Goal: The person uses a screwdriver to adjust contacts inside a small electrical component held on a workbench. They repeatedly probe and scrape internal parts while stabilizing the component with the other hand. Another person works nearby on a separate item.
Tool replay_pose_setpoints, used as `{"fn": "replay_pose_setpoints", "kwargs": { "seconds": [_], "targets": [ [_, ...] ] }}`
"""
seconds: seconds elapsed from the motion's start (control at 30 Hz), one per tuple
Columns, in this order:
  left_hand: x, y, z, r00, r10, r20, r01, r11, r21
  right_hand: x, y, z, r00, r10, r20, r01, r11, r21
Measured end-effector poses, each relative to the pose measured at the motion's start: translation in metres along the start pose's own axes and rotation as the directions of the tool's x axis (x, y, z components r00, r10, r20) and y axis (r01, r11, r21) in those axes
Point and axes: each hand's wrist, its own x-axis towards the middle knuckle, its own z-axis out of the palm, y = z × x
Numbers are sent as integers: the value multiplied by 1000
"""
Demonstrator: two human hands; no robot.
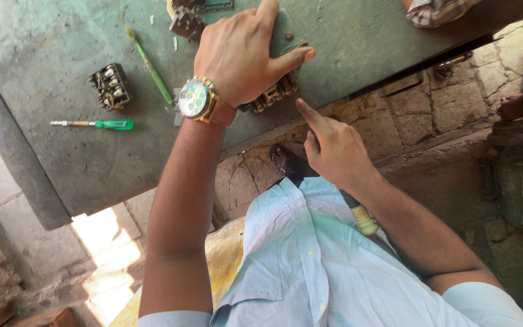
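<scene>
My left hand (243,51), with a gold wristwatch (196,99) on the wrist, lies flat over a green plate of an electrical switch block (273,94) at the near edge of the green metal table (62,151). The brass terminals of the block show under the palm. My right hand (331,148) is just below the table edge, index finger pointing up at the block, the other fingers closed around a tool with a cream handle (363,219) that points down toward my shirt.
A small black terminal block (110,86), a green-handled toothbrush (149,65) and a green-handled screwdriver (95,124) lie on the left part of the table. More metal parts (189,18) sit at the far edge. Another person's feet (519,106) are at the right on the stone floor.
</scene>
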Motion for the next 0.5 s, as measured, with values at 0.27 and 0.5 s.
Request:
{"fn": "replay_pose_setpoints", "kwargs": {
  "seconds": [0.27,0.5],
  "targets": [
    [-4,-7,13,994,56,-97,-54,998,22,-7,-2,10,999,32,-20,-33,999,-36],
    [-3,-12,20,986,101,-132,-94,994,60,-6,0,10,1000,0,-31,-2,999,-40]
  ]
}}
